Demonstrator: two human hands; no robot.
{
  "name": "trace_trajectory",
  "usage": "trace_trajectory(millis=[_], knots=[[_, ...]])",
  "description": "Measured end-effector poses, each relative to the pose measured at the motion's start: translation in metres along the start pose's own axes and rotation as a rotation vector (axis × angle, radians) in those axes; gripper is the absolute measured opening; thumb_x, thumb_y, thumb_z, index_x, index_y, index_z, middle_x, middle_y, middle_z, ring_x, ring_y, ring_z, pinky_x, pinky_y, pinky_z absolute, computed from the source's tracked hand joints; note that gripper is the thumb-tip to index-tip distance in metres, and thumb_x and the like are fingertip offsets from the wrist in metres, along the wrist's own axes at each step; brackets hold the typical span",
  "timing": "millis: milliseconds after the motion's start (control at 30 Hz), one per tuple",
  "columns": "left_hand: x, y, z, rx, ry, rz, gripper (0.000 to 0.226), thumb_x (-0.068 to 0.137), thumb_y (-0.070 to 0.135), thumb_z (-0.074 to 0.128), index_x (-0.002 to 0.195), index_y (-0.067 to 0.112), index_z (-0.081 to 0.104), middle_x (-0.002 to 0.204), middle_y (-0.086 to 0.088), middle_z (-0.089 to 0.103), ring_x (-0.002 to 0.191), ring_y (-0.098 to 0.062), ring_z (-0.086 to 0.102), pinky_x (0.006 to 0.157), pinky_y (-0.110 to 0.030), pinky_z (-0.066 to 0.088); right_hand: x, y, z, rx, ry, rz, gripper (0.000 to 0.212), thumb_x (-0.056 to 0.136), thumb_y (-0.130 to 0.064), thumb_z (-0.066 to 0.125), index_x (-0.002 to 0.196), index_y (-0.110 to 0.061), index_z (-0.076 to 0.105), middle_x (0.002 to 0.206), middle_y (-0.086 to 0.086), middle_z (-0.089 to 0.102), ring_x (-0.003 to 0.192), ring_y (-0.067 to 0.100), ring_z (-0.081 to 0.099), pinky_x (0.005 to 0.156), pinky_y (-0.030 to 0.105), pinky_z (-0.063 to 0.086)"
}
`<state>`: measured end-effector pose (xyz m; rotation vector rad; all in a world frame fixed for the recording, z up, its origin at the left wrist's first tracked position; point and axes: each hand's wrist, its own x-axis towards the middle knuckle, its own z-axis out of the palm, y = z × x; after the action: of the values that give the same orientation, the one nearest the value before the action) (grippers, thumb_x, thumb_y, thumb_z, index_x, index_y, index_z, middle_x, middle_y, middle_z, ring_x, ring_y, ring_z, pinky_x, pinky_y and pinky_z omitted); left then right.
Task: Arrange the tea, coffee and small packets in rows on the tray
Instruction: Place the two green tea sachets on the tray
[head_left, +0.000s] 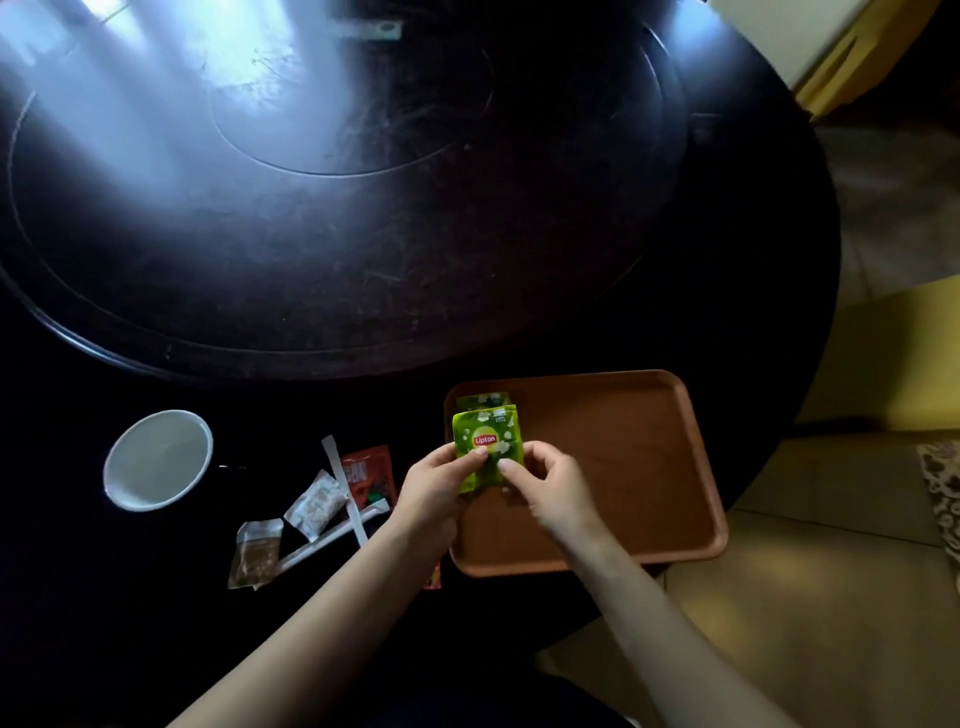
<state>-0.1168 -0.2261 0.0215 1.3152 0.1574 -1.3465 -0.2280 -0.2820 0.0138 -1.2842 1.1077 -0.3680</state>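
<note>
A brown rectangular tray (623, 467) lies at the near right of the dark table. Both hands hold a stack of green Lipton tea packets (485, 441) over the tray's left end. My left hand (434, 491) pinches the stack's lower left and my right hand (543, 480) its lower right. Another green tea packet (483, 400) lies flat in the tray's far left corner. To the left of the tray, on the table, lie a red packet (369, 475), a white sachet (314, 506), a clear packet with brown contents (254, 553) and long white sticks (343, 488).
A white cup (156, 460) stands on the table to the left of the loose packets. A large dark turntable (337, 208) fills the table's middle. Another red packet's edge (432, 577) peeks from under my left forearm. Tiled floor lies to the right.
</note>
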Motion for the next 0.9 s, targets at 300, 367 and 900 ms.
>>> trace_trajectory(millis=[300, 367, 900], knots=[[0.013, -0.003, -0.014, 0.65, 0.338, 0.352, 0.024, 0.08, 0.011, 0.066, 0.103, 0.01, 0.065, 0.096, -0.005, 0.068, 0.081, -0.011, 0.063, 0.074, -0.022, 0.053, 0.03, 0.004, -0.035, 0.082, 0.25, 0.031, 0.004, 0.085, -0.001, 0.058, 0.087, -0.004, 0.059, 0.066, 0.004, 0.059, 0.041, 0.0, 0.055, 0.042, 0.014, 0.048], [0.013, -0.004, -0.024, 0.888, 0.432, 0.452, 0.029, 0.078, 0.015, 0.067, 0.107, 0.014, 0.062, 0.1, -0.002, 0.063, 0.088, -0.01, 0.057, 0.074, -0.018, 0.044, 0.042, 0.008, -0.044, 0.055, 0.277, 0.09, 0.008, 0.086, -0.002, 0.058, 0.094, -0.002, 0.058, 0.07, 0.004, 0.06, 0.047, 0.005, 0.057, 0.042, 0.014, 0.049], [0.027, -0.015, -0.032, 1.109, 0.403, 0.386, 0.027, 0.08, 0.012, 0.061, 0.105, 0.007, 0.066, 0.096, -0.008, 0.07, 0.081, -0.011, 0.056, 0.072, -0.021, 0.041, 0.063, 0.009, -0.035, -0.686, 0.391, 0.059, 0.023, 0.085, -0.019, 0.062, 0.101, -0.003, 0.055, 0.112, 0.016, 0.059, 0.105, 0.031, 0.054, 0.081, 0.033, 0.044]])
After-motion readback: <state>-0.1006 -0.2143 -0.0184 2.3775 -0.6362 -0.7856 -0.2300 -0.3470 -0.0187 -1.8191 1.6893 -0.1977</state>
